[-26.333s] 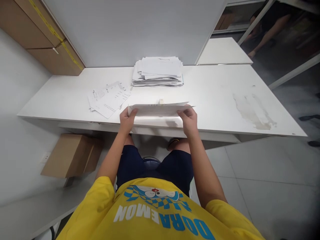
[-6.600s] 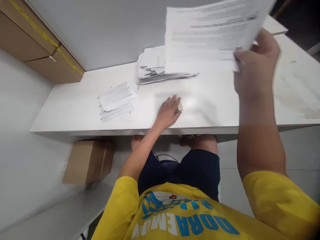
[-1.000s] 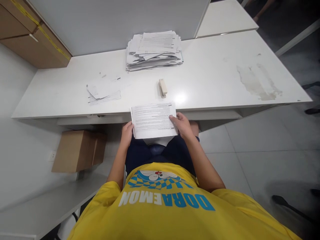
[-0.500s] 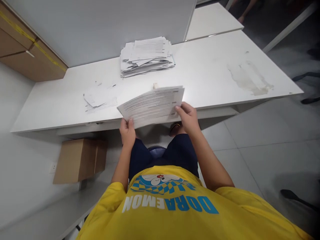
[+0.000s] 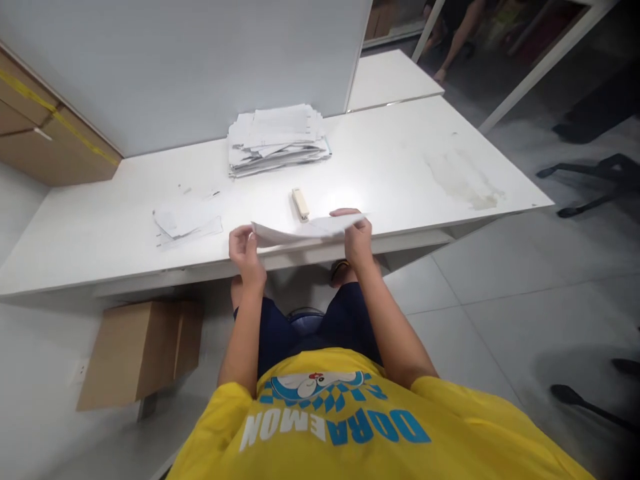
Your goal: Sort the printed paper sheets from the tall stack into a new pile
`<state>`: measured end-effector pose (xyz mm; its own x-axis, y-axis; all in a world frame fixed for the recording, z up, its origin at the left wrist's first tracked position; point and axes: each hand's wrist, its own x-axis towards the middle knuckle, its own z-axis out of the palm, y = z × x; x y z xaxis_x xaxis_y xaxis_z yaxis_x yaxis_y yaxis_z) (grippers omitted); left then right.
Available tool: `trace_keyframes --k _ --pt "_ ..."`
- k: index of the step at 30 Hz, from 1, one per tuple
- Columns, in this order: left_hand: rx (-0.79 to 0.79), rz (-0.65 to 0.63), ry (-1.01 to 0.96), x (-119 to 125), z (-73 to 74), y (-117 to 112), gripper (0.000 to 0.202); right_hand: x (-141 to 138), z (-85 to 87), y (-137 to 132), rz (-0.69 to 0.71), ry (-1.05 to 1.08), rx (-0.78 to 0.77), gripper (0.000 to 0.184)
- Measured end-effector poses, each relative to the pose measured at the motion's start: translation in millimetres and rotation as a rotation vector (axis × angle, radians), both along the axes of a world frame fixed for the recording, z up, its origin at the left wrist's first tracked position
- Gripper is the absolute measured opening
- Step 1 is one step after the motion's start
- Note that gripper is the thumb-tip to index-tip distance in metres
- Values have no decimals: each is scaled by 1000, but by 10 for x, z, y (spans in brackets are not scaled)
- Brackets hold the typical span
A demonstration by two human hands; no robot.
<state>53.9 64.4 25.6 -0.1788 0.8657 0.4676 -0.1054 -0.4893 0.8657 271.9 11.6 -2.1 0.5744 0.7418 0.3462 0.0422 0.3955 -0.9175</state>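
Printed paper sheets (image 5: 305,230) are held at both ends near the front edge of the white table (image 5: 380,167). Now nearly edge-on to me, they sag a little in the middle. My left hand (image 5: 246,253) pinches their left end, thumb toward me. My right hand (image 5: 358,240) grips the right end, its fingers behind the paper. How many sheets there are, I cannot tell. Just beyond them lies a small cream stapler (image 5: 300,204). A thick, uneven stack of papers (image 5: 277,143) lies farther back against the grey partition.
Loose paper scraps (image 5: 187,227) lie at the left of the table. Taped cardboard boxes (image 5: 55,133) stand at the back left, and another cardboard box (image 5: 140,353) is below the table. A dried stain (image 5: 465,177) marks the right side. Another person's arm (image 5: 457,43) shows at the upper right.
The sheets have tipped from facing me to nearly edge-on, with both hands still on them. The stapler, mostly hidden before, now shows fully. My view has shifted.
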Motion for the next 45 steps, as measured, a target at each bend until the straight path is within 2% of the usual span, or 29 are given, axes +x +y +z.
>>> trace_keyframes --k 3,6,9,12,14,16,19,22,25,28,30,34,37,45 --pt "29 15 62 64 28 -81 23 31 21 -89 -83 30 -38 16" --pt "19 25 -2 165 -97 -161 37 58 2 -135 -184 52 -87 15" --pt "115 6 -20 239 -229 -281 54 127 -8 -158 -265 66 -122 15" --pt "154 -165 179 247 -216 -442 73 243 14 -169 -298 26 -242 19" --pt "106 -304 361 238 -133 -538 85 313 29 -169 -332 -7 -296 20" --pt "57 -370 487 244 -38 -600 90 352 19 -169 -351 -28 -313 22" --pt "-35 -423 518 293 42 -610 85 354 -61 -202 -375 -20 -321 25" --pt "-244 -460 378 332 21 -553 80 343 -181 -309 -358 15 -347 25" --pt "-471 -462 272 276 -59 -495 65 374 -257 -494 -213 107 -438 27" --pt "-634 -441 275 147 -154 -472 50 434 -258 -695 -44 206 -565 28" --pt "-715 -398 299 82 -205 -469 41 471 -234 -788 17 221 -622 30" --pt "-718 -353 318 104 -236 -437 20 524 -190 -809 6 147 -632 32" --pt "-701 -344 312 190 -224 -376 13 564 -160 -735 -3 100 -630 29" --pt "-664 -298 295 258 -226 -307 28 706 29 -513 50 67 -611 25"
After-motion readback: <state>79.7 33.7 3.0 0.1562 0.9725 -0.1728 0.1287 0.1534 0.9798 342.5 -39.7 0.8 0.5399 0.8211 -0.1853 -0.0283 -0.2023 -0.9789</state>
